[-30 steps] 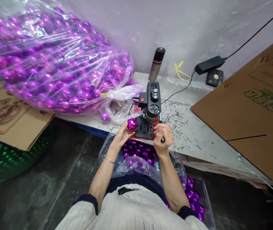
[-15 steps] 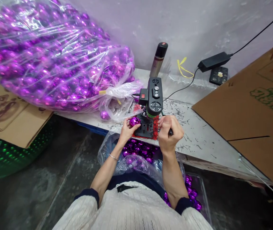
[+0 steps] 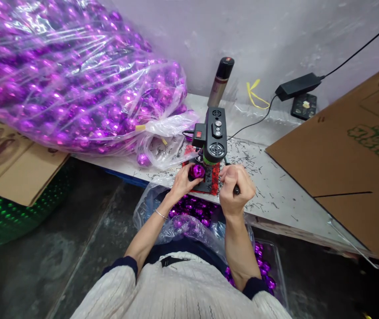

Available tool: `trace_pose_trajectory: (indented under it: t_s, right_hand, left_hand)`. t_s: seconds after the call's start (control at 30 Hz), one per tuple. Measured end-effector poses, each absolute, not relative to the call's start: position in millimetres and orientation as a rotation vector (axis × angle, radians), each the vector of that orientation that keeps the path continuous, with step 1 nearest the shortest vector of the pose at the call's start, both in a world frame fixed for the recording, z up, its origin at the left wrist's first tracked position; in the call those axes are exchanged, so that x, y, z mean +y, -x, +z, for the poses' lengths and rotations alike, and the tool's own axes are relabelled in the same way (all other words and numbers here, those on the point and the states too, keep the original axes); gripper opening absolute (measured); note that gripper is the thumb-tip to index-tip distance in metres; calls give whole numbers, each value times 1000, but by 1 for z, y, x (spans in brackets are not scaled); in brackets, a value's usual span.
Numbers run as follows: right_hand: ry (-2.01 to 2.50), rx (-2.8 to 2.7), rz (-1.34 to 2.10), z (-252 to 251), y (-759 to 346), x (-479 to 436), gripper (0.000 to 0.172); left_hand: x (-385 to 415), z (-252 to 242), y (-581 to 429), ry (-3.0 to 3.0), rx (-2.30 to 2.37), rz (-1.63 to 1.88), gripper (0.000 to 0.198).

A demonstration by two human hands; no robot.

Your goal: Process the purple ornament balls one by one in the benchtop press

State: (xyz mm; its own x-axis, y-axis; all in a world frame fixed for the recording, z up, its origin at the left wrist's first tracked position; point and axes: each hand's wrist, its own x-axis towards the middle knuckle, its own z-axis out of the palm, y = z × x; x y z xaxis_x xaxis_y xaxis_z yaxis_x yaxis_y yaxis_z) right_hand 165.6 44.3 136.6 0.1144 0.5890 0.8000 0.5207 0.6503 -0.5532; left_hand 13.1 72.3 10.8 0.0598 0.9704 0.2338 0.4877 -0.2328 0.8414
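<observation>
My left hand (image 3: 183, 179) grips a shiny purple faceted ball (image 3: 197, 171) between thumb and fingers, just under the head of a small black bench drill press (image 3: 215, 133). Below the ball lies the press's black slotted base (image 3: 204, 185), resting on a red mat (image 3: 215, 179). My right hand (image 3: 236, 190) is wrapped round the black-knobbed lever (image 3: 237, 189) on the press's right side. The drill tip is hidden behind the ball and the head. Right below the bench edge, an open clear bag (image 3: 149, 208) holds many purple balls (image 3: 194, 208).
A large tied clear bag of purple balls (image 3: 76, 88) fills the left of the bench. Behind the press stands a spray can (image 3: 221, 82). Dark shavings litter the white benchtop (image 3: 259, 177). A cardboard box (image 3: 349, 155) leans in from the right, near a power adapter (image 3: 298, 86).
My left hand has moved right and inward, bringing the purple ball from the base's left edge to under the press head. My right hand stays on the lever.
</observation>
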Motion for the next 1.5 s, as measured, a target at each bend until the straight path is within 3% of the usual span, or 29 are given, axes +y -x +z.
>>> trace_pose_trajectory:
  t_s: [0.43,0.73,1.5]
  right_hand:
    - [949,-1546,43,132,-165,41,28]
    - [905,-1599,-6,128,-169,40,26]
    - [828,-1433,-9,59,-159,41,26]
  left_hand:
    - [86,20,-7,-1975,1296,937,61]
    - [83,-8,-14,-1877,1187,1125,68]
    - [82,-21,-16,-1994,1176,1222,69]
